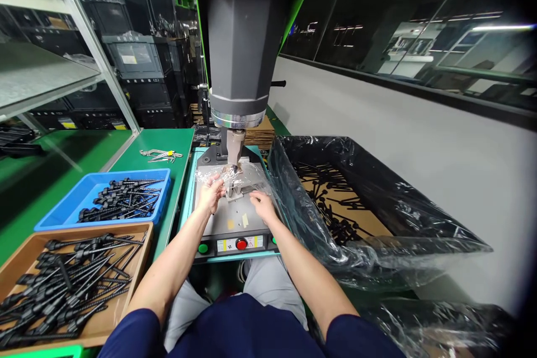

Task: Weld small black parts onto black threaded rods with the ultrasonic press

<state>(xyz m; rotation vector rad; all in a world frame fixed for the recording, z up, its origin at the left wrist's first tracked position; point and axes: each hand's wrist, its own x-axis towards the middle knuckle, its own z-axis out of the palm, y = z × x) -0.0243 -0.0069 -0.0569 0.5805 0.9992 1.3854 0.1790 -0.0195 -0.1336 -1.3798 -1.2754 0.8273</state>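
The press's metal tool head (pixel 235 145) points down at a small metal fixture (pixel 234 193) on the grey base plate (pixel 218 225). My left hand (pixel 211 194) is just left of the fixture, its fingers curled together; what they hold, if anything, is hidden. To the right of the fixture is my right hand (pixel 263 204), fingers closed and pointing inward; its grip is too small to make out. Crinkled clear plastic film (pixel 203 174) surrounds the tool head above both hands. The base's front carries a red button (pixel 241 244) and a green button (pixel 203 248).
To the left, a blue tray (pixel 54 218) and a brown tray (pixel 138 268) hold black stemmed parts. Pliers (pixel 161 153) lie behind on the green table (pixel 138 148). A plastic-lined box (pixel 403 207) with more black parts stands right, beside a white wall (pixel 369 117).
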